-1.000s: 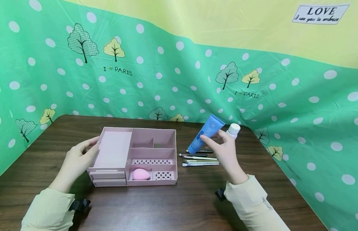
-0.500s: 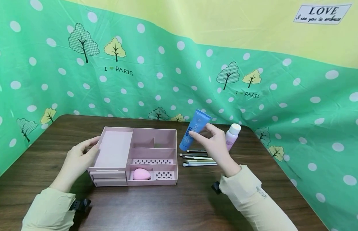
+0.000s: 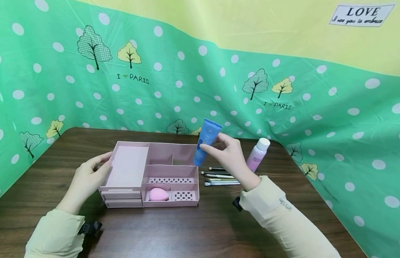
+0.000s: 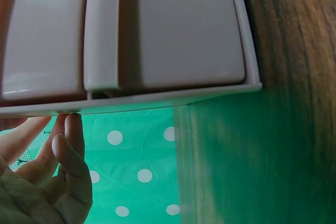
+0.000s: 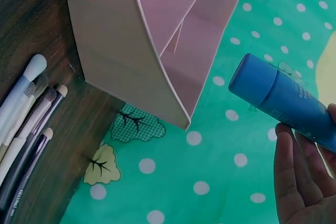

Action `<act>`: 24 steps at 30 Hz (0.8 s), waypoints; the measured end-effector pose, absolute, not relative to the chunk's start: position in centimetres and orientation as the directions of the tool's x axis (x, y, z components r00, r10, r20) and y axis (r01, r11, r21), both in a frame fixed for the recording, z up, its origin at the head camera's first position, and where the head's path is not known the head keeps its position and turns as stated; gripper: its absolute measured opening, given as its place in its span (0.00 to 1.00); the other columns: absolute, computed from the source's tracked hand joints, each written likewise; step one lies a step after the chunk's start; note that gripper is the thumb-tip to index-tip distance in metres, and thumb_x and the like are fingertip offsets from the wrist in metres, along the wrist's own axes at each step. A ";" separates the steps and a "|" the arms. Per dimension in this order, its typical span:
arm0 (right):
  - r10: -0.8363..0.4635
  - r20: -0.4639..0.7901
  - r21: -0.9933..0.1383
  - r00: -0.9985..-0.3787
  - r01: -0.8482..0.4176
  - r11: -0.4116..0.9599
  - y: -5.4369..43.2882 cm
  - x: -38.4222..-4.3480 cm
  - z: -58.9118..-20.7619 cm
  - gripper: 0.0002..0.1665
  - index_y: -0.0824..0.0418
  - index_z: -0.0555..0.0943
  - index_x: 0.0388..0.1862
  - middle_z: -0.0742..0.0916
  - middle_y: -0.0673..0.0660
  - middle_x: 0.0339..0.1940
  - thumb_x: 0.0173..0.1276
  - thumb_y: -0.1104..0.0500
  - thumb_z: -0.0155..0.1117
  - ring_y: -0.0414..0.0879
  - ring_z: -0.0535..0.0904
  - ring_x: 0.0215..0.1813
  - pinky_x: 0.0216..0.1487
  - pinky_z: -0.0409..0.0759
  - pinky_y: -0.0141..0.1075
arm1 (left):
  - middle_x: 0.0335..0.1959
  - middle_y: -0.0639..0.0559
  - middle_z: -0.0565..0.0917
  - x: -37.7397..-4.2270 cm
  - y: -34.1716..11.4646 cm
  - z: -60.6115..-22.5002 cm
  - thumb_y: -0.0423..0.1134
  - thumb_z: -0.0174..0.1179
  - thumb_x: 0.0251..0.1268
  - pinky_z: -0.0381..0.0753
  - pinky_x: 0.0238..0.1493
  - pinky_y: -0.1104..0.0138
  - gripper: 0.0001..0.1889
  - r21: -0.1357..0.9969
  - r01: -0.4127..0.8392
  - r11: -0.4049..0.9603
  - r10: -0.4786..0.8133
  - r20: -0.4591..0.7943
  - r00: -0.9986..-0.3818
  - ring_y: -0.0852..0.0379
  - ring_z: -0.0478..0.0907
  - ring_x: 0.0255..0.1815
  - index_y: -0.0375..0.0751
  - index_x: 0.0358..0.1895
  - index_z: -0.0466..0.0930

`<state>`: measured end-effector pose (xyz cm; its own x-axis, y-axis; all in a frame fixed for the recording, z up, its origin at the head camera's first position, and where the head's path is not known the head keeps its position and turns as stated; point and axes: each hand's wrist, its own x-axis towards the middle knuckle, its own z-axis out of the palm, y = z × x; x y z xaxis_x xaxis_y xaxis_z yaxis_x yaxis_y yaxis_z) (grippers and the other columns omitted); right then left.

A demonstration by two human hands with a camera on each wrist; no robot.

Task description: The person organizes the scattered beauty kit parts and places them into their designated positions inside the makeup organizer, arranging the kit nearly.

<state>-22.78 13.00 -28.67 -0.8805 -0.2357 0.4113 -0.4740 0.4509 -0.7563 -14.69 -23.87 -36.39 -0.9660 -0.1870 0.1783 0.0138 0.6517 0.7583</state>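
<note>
Tube (image 3: 208,134), cap down, is at the back right of the organizer (image 3: 128,165), apart from it — pinched between the right hand's (image 3: 231,156) thumb and fingers. The left hand (image 3: 88,175) rests loose fingers against the organizer's left wall. Brushes (image 3: 219,175) lie on the bench (image 3: 174,233).

head view: bright | wrist views: dimmer | glare: upper drawer front (image 4: 44,38) | sheen: tabletop (image 3: 167,231)

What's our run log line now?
right fingers: pinch blue squeeze tube | left fingers: touch pink organizer | makeup sponge: inside organizer | makeup brushes: on table
</note>
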 end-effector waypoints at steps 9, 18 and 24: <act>-0.316 0.402 -0.750 -0.859 -0.507 0.425 11.4 -23.5 -28.4 0.13 0.58 0.85 0.40 0.89 0.56 0.35 0.61 0.52 0.74 0.45 0.85 0.32 0.38 0.82 0.39 | 0.43 0.39 0.78 -14.8 -23.9 -36.5 0.47 0.47 0.77 0.67 0.26 0.67 0.25 0.757 0.024 0.654 -0.188 0.194 -0.963 0.60 0.65 0.26 0.36 0.69 0.71; -0.350 0.349 -0.768 -0.869 -0.479 0.424 9.6 -24.2 -28.3 0.14 0.58 0.84 0.41 0.89 0.56 0.37 0.62 0.52 0.73 0.46 0.87 0.36 0.43 0.83 0.40 | 0.50 0.36 0.78 -14.8 -23.9 -36.5 0.46 0.47 0.77 0.67 0.28 0.67 0.25 0.754 0.031 0.657 -0.185 0.200 -0.962 0.58 0.66 0.28 0.35 0.69 0.71; -0.374 0.330 -0.764 -0.867 -0.478 0.434 8.3 -24.7 -28.4 0.13 0.59 0.84 0.38 0.88 0.56 0.37 0.62 0.52 0.73 0.47 0.86 0.38 0.43 0.84 0.42 | 0.46 0.37 0.78 -14.7 -23.9 -36.4 0.46 0.47 0.77 0.66 0.27 0.67 0.25 0.753 0.033 0.657 -0.185 0.204 -0.961 0.58 0.66 0.27 0.35 0.69 0.71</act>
